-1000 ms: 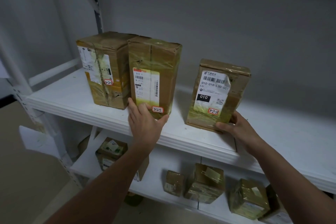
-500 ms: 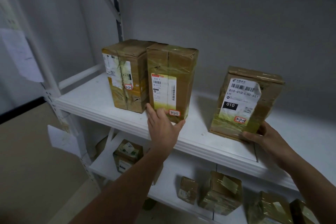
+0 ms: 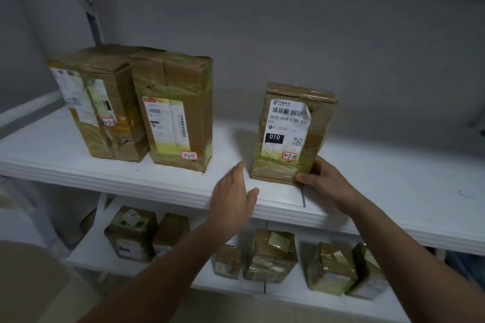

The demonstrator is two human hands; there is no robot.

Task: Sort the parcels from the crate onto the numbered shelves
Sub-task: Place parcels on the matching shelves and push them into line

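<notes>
Three taped brown parcels stand upright on a white shelf. The left one carries a tag reading 3-2-2, and the middle one, tagged 3-2-3, touches it. Apart to the right stands a smaller parcel tagged 3-2-5, with a white label reading 010. My right hand grips the lower right corner of this small parcel. My left hand hovers open over the shelf's front edge, between the middle parcel and the small one, touching neither.
A lower shelf holds several smaller taped parcels. A grey wall backs the shelves and a metal upright rises at the back left. Bare shelf surface stretches right of the small parcel.
My left hand has come off the middle parcel and moved right toward the small parcel. The small parcel now stands upright rather than tilted.
</notes>
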